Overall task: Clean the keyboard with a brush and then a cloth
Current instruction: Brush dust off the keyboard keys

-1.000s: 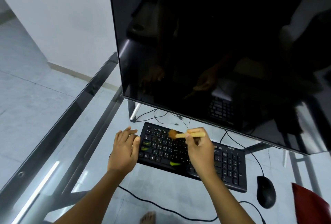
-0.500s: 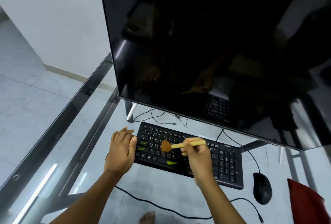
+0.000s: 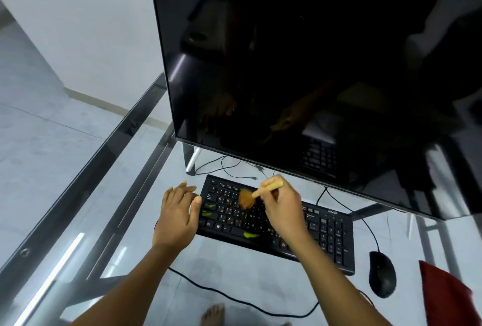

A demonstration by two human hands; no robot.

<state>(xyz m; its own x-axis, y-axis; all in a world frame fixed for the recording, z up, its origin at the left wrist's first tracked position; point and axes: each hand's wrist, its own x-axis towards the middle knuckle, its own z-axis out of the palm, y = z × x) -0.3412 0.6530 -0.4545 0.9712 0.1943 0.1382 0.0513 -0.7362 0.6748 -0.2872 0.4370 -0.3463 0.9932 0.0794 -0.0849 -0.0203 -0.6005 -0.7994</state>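
A black keyboard lies on the glass desk in front of the monitor. My right hand grips the pale wooden handle of a small brush, whose brown bristles rest on the upper-left keys. My left hand lies flat with straight fingers at the keyboard's left end, thumb against its edge. A few green scraps lie on the keys at the left and near the front row. A red cloth sits at the right edge of the desk.
A large dark monitor fills the upper view close behind the keyboard. A black mouse sits right of the keyboard, its cable looping along the front. The glass desk has a dark metal frame at the left.
The brush has swept from the upper keys down to the middle rows and back up to the upper left. My left hand stays at the keyboard's left end.
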